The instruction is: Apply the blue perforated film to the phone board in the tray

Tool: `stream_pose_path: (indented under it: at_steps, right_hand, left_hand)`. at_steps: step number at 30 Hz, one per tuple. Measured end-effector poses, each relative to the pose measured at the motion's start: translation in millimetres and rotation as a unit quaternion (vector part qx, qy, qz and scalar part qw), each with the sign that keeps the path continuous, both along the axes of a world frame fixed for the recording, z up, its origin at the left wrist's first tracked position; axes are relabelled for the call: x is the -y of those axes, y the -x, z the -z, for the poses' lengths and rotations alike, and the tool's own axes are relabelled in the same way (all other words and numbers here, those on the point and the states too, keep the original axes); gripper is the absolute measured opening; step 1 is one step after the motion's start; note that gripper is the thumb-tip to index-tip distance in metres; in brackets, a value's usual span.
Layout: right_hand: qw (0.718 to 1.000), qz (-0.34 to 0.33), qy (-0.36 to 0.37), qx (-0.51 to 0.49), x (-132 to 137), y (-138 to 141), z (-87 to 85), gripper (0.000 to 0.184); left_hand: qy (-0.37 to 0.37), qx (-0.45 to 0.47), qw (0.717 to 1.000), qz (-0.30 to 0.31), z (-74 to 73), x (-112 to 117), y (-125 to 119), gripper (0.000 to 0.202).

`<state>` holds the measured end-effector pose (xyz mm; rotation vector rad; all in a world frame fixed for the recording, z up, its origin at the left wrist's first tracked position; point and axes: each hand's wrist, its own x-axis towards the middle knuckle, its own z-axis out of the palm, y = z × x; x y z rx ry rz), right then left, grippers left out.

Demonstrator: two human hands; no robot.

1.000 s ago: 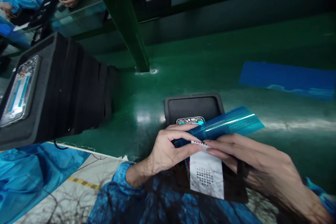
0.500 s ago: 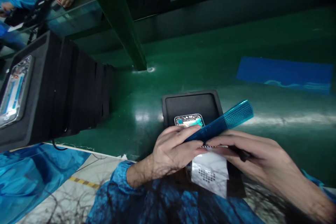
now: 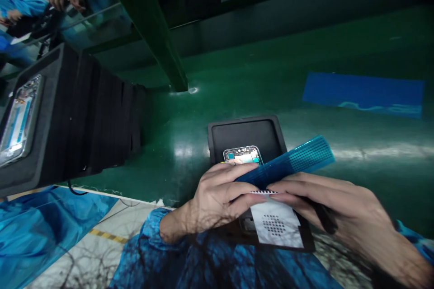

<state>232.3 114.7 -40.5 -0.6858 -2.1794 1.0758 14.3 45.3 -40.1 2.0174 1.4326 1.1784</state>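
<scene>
Head view: the left hand [image 3: 217, 194] and right hand [image 3: 346, 201] are both pinching the top edge of a white dotted sheet [image 3: 278, 226], lower right of centre. Some curled blue film [image 3: 298, 158] is poking up right behind the fingers. An opened-up phone [image 3: 241, 157] is lying in a black tray [image 3: 249, 132] just above, and stacked black trays [image 3: 98, 117] are filling the left side.

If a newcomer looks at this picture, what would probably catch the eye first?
Likely the curled blue film, slanting just beyond the left hand and right hand. Below it, both hands pinch a dotted white sheet. At far left, the tall black stack with a device on it also stands out.
</scene>
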Motion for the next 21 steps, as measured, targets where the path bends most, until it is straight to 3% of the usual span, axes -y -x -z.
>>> stream_pose_path:
  at_steps: [8, 14, 21]
  right_hand:
    - [1.0, -0.009, 0.0, 0.013, 5, -5, 8.9, 0.032]
    - [0.999, -0.01, -0.017, 0.035, 6, -11, 14.3, 0.036]
    - [0.999, -0.008, -0.034, 0.016, 15, -10, 20.7, 0.055]
  left_hand:
    - [-0.068, -0.068, 0.995, 0.013, 5.2, 4, 1, 0.013]
    - [-0.079, -0.077, 0.994, 0.019, 5.1, 1, -1, 0.011]
    - [-0.059, -0.053, 0.995, 0.054, 2.2, 2, 1, 0.012]
